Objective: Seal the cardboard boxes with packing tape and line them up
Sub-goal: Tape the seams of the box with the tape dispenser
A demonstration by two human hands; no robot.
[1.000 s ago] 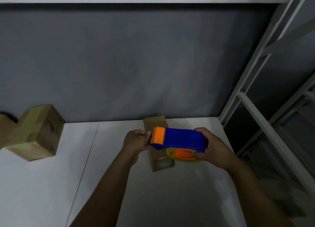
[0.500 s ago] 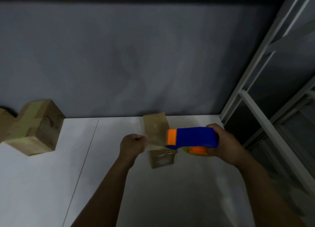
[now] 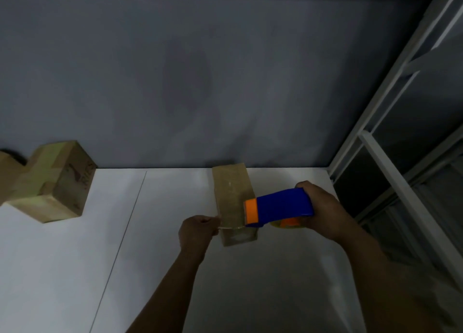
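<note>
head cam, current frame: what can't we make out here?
Head view only.
- tape roll: mostly hidden under the blue dispenser and right hand.
- far-left box: cut by the frame edge.
- print on the left box: blurred, unreadable.
- tape strip pinched by left hand: whether it touches the middle box is unclear.

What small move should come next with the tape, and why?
Probably lower the left hand to press the pinched tape onto the box: a short length is stretched from the dispenser in the right hand, over it.
</note>
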